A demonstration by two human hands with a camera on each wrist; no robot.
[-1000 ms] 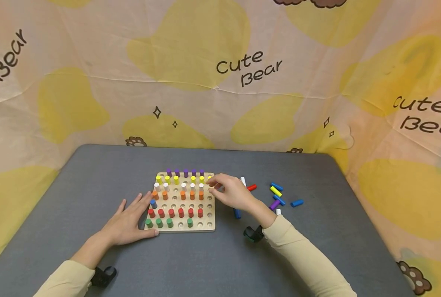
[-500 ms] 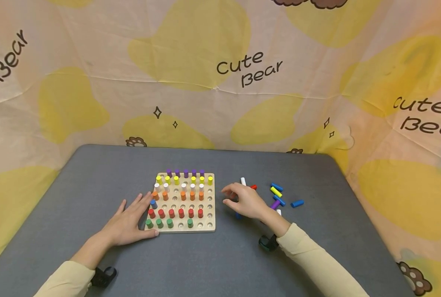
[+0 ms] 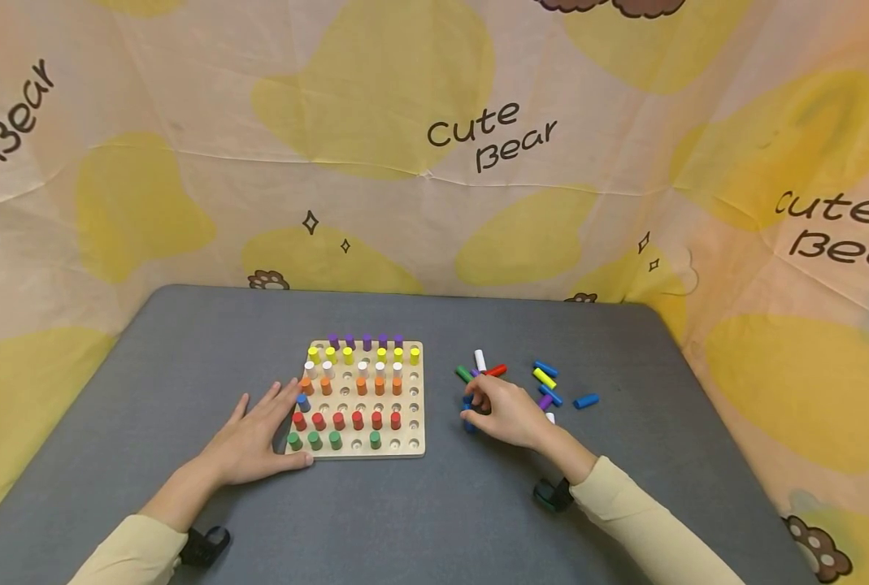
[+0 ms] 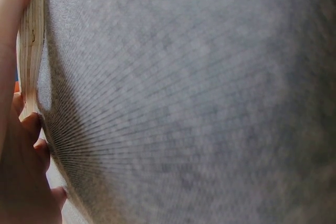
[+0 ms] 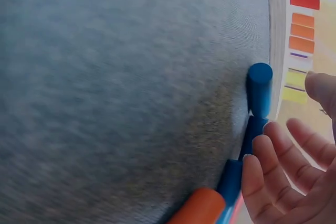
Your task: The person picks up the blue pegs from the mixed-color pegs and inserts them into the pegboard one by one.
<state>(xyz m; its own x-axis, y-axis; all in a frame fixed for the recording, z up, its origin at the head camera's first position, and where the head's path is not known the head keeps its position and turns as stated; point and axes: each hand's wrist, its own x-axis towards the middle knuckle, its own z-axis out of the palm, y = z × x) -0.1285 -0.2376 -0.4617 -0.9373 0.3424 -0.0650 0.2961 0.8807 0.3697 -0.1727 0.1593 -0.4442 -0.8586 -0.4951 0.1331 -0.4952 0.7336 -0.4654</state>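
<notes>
My left hand (image 3: 254,443) rests along the left side of a wooden pegboard (image 3: 405,398), fingers spread and thumb at its near corner. In the left wrist view its thumb and fingertips touch the board's layered edge (image 4: 32,40). Coloured pegs stand upright in rows: purple, yellow, white, orange, blue, red and green (image 3: 375,439). My right hand (image 3: 507,413) hovers beside a blue peg (image 3: 469,424) right of the board. In the right wrist view this hand (image 5: 294,177) has loosely bent, parted fingers with nothing between them, near several blue pegs (image 5: 259,90) and an orange peg (image 5: 199,208).
Loose pegs lie right of the board: green (image 3: 464,374), white (image 3: 480,360), red (image 3: 496,370), yellow (image 3: 545,379), purple (image 3: 545,402) and blue (image 3: 586,400). The grey table (image 3: 375,520) meets a patterned cloth (image 3: 405,227) at the back.
My right hand has left the yellow peg at the right end of its row, which stands in the board. It has moved right and nearer to the loose blue pegs. The left hand stays put.
</notes>
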